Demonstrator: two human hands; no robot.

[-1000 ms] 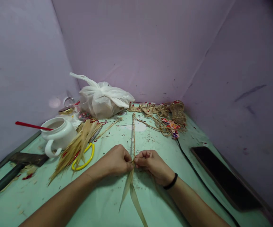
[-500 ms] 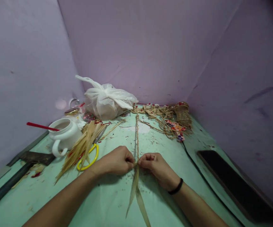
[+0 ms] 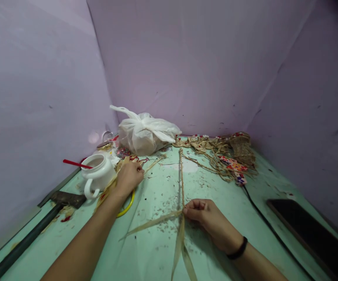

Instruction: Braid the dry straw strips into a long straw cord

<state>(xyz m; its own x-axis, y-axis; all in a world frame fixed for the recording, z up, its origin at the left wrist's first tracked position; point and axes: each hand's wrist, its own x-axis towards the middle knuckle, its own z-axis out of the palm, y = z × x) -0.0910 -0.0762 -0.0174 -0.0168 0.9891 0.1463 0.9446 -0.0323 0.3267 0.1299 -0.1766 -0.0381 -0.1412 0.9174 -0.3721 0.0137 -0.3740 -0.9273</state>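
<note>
A thin braid (image 3: 182,175) of dried plant fibre runs upright down the middle of the table. My right hand (image 3: 205,218) pinches its lower end, where several loose flat strips (image 3: 179,246) fan out to the left and downward. My left hand (image 3: 130,175) is away from the braid, over the bundle of dried strips (image 3: 106,198). Its fingers are curled closed, and what they hold, if anything, is hidden. Yellow-handled scissors (image 3: 129,207) lie partly covered by my left wrist and the bundle.
At left stand a white cup (image 3: 100,175) with a red stick (image 3: 76,164) and a hammer-like tool (image 3: 69,199). Behind are a knotted white plastic bag (image 3: 147,134) and braided fibre pieces (image 3: 212,146). A phone (image 3: 309,230) and a black cable (image 3: 265,216) lie right.
My left hand has left the braid's end and moved up and left to the strip bundle. One strip now points left. My right hand still pinches the braid; the view has shifted slightly.
</note>
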